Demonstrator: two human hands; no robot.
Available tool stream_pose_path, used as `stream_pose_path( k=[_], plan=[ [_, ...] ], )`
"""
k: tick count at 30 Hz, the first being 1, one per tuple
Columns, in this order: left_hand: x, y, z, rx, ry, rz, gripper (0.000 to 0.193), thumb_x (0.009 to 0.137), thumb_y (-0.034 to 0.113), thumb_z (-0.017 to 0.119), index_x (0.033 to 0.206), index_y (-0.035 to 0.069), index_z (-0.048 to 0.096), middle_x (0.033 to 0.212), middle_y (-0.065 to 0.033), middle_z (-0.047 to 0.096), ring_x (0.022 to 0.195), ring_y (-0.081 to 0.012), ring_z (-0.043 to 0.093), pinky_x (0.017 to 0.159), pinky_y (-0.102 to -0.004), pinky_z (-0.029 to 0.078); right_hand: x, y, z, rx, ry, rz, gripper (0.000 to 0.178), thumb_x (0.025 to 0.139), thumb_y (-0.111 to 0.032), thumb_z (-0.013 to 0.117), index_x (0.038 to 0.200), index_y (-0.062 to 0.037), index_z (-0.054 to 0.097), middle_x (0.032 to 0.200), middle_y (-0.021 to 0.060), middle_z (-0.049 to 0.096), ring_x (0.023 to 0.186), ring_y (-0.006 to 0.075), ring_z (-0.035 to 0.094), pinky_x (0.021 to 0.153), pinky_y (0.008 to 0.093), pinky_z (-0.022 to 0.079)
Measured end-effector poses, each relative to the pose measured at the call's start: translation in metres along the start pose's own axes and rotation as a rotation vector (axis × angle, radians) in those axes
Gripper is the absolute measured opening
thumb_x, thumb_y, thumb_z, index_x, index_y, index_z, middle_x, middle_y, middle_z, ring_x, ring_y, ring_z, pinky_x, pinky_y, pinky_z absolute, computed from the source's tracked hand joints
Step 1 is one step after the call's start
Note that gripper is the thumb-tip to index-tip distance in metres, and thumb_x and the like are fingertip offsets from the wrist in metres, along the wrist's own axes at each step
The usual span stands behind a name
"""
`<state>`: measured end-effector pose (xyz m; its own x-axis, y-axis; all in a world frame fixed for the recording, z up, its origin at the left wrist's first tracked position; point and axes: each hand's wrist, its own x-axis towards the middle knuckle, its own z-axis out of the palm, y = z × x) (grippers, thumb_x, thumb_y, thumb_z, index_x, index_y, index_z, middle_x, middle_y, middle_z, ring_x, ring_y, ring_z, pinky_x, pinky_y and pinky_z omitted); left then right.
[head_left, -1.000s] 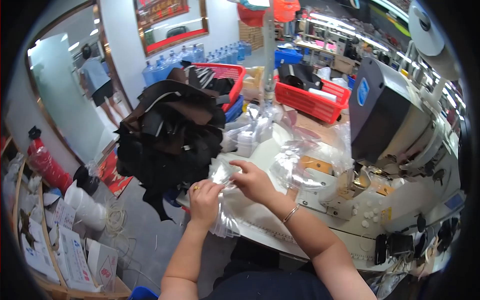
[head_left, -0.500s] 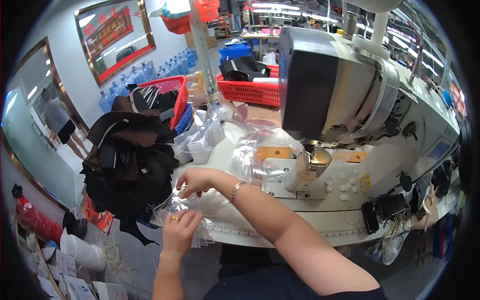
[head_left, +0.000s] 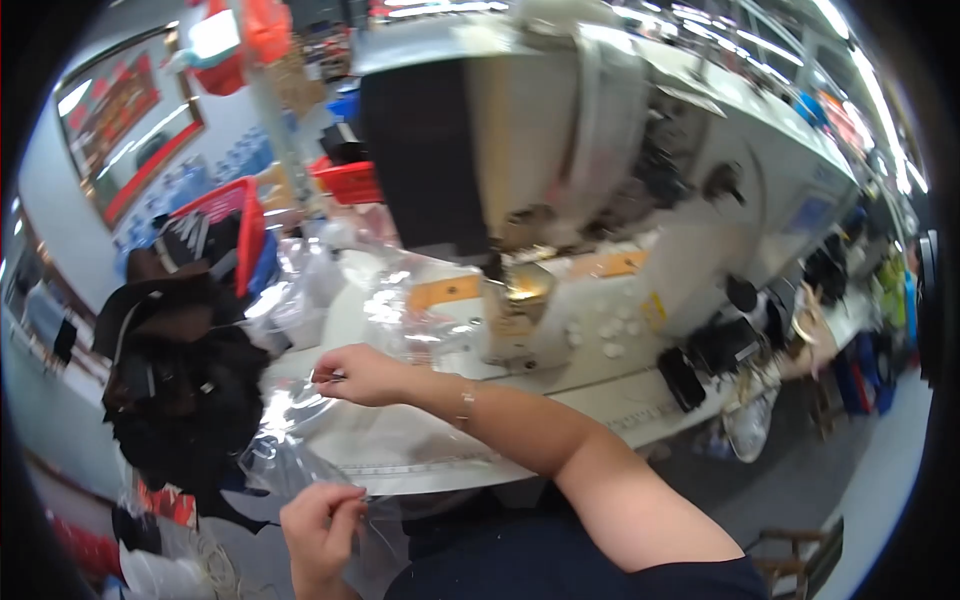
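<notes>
Close to the table's front edge, my left hand (head_left: 322, 530) has thumb and fingers pinched together on clear plastic sheeting (head_left: 285, 425). The sheeting is shiny and crumpled, and it spreads from the table edge up beside the black pile. My right hand (head_left: 362, 376) reaches across over the white table and is closed, farther away than the left. A small dark thing shows at its fingertips, too blurred to name. Beyond the right hand stands a large white sewing machine (head_left: 500, 160), its metal needle area (head_left: 525, 285) to the right of that hand.
A heap of black cut pieces (head_left: 185, 390) lies left of my hands. Red baskets (head_left: 252, 235) stand behind it. More clear plastic (head_left: 395, 300) lies near the machine, with small white round pieces (head_left: 612, 340) to its right. A measuring tape (head_left: 420, 466) runs along the table's front edge.
The view has swung right and blurred. My left hand has drawn toward me, away from the right hand, and the plastic between them has shifted. My right hand has closed more.
</notes>
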<state>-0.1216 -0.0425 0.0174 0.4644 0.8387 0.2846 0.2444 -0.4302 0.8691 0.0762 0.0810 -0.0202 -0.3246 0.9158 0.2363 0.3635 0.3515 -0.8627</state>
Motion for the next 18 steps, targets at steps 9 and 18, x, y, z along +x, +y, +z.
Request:
stream_pose_path(
  k=[9, 18],
  plan=[
    [0.060, -0.034, 0.121, -1.018, -0.391, -0.292, 0.017, 0.091, 0.011, 0.047, 0.104, 0.001, 0.053, 0.081, -0.0105, 0.058, 0.061, -0.0190, 0.058, 0.055, -0.0264, 0.047, -0.295, 0.032, -0.116, -0.095, 0.813, 0.604, 0.016, 0.081, -0.014, 0.063, 0.085, 0.0012, 0.064, 0.069, 0.0054, 0.063, 0.063, 0.0101, 0.057, 0.059, 0.0242, 0.046],
    [0.049, -0.055, 0.154, -0.879, -0.273, -0.673, 0.033, 0.085, 0.007, 0.056, 0.115, 0.003, 0.046, 0.095, -0.0063, 0.055, 0.078, -0.0172, 0.061, 0.065, -0.0250, 0.050, -0.302, 0.058, -0.167, -0.724, 0.753, 0.504, 0.010, 0.072, -0.008, 0.062, 0.074, 0.0013, 0.060, 0.071, 0.0169, 0.061, 0.069, 0.0322, 0.060, 0.061, 0.0371, 0.047]
  ],
)
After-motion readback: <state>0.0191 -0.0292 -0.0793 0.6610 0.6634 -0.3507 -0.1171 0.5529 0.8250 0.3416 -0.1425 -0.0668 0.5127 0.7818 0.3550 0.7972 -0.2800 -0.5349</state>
